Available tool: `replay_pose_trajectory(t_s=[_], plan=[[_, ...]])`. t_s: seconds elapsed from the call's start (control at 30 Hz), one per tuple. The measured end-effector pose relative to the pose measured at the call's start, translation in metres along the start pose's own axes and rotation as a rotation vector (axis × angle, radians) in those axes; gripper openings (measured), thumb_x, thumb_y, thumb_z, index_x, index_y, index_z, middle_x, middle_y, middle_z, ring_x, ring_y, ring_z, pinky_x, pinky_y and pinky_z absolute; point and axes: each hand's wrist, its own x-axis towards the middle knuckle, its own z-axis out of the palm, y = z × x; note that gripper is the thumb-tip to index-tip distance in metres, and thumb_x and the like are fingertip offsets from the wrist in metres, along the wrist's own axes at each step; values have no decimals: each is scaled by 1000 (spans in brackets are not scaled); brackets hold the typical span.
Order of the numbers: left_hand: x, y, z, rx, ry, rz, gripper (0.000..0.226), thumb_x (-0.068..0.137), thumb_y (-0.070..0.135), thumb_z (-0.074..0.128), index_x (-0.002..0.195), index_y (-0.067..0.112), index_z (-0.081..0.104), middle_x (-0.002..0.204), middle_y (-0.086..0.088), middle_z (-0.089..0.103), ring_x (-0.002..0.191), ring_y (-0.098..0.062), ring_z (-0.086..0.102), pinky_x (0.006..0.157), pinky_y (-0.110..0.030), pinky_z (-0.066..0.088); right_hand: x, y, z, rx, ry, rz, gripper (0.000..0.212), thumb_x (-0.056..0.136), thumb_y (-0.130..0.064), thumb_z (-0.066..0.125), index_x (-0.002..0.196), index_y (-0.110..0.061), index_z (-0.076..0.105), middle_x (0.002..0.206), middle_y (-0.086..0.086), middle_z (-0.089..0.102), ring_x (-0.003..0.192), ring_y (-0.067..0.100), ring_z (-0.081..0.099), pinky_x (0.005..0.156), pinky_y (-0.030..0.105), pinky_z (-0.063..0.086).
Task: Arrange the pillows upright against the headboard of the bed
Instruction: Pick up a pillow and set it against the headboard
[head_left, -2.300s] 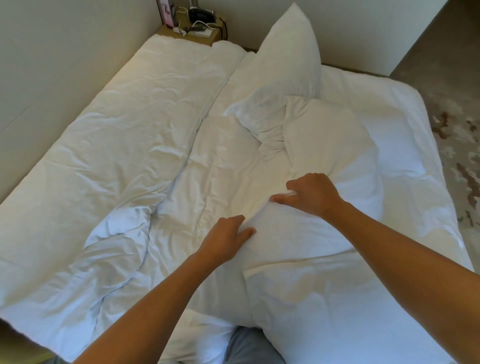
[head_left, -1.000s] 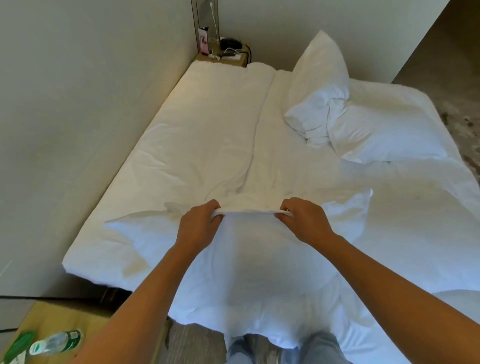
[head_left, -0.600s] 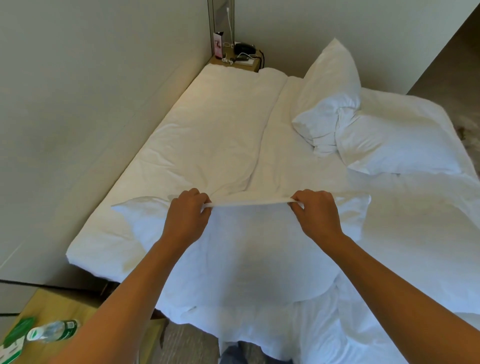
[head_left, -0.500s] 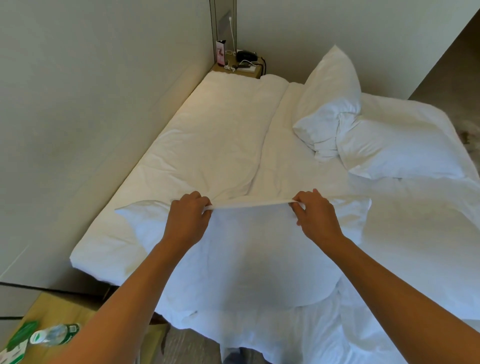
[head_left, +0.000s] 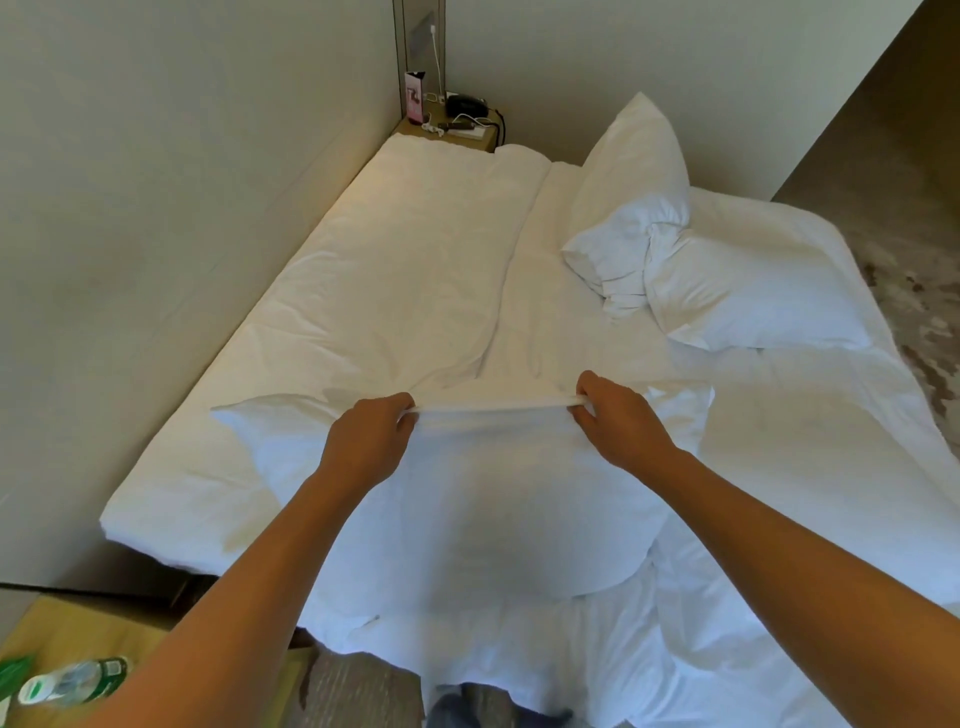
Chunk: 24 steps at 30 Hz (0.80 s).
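Both hands hold one white pillow (head_left: 467, 499) up by its top edge over the near end of the bed (head_left: 395, 291). The left hand (head_left: 363, 441) is pinched shut on that edge toward the pillow's left side, and the right hand (head_left: 618, 421) is pinched shut on it toward the right, so the hem runs taut between them. The pillow hangs down from the hands, its lower part bulging over the rumpled white duvet (head_left: 810, 467). Two more pillows lie toward the far right corner of the bed: one (head_left: 631, 171) stands tilted with a corner pointing up, and the other (head_left: 748, 296) lies flat just beside it, touching it. A small bedside table (head_left: 485, 140) stands beyond the bed's far edge, and a plastic bottle (head_left: 72, 680) lies on a wooden surface by the near left corner.
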Motion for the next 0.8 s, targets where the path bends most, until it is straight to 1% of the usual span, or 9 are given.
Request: replay_pose_trajectory(t_s=[0.07,0.1,0.17,0.27,0.43,0.53,0.63,0.7,0.8], plan=[[-1,-6,3,23,8,9,23,105,33,48,99,19,64,83,-3,70,76,-29,66,73,-41,58,3,-1,1,-32,31,2,23,103,-30,60,91,-19,44,70,-2,53,57,23,53,49,27,28],[-1,-8,3,39,16,17,23,105,34,47,100,20,64,83,-3,70,75,-29,66,72,-41,58,4,-1,0,-51,46,11,21,103,-30,61,91,-17,48,70,-1,55,58,23,55,49,28,32],[-2,-9,4,58,45,43,23,106,34,46,102,21,65,83,-1,71,74,-27,65,70,-39,58,5,-3,1,-113,61,30,21,103,-30,60,94,-12,59,78,4,63,67,28,61,60,36,47],[0,-9,2,75,88,61,23,106,33,48,100,21,66,83,0,71,72,-24,62,65,-34,54,6,-7,2,-165,75,33,27,104,-29,57,91,-8,68,85,10,68,73,33,65,76,39,50],[9,-13,5,142,54,-28,24,104,27,49,98,16,70,91,-3,69,91,-24,60,70,-37,54,0,-5,-1,-94,157,71,28,101,-25,62,78,-10,66,72,8,67,61,31,62,71,39,53],[18,-15,10,182,27,-72,26,104,23,46,96,13,69,91,-5,66,96,-25,58,70,-37,53,-4,1,1,-31,208,84,31,101,-28,65,73,-13,64,61,2,59,55,28,57,73,37,51],[25,-15,10,221,3,-96,30,105,21,44,90,12,68,80,-2,58,93,-26,57,65,-35,49,2,10,5,87,146,89,30,104,-30,58,82,-11,62,67,5,67,68,27,64,76,39,55],[26,-14,7,225,17,-100,31,105,21,43,89,14,69,74,-1,57,87,-24,55,63,-34,46,7,14,7,186,68,101,27,107,-30,51,87,-12,52,68,5,66,63,23,66,67,41,58],[27,-11,1,210,63,-121,29,106,25,44,92,15,69,67,3,48,77,-22,48,62,-34,47,17,21,9,186,74,53,27,107,-29,51,87,-13,44,65,6,57,56,28,59,54,40,48]])
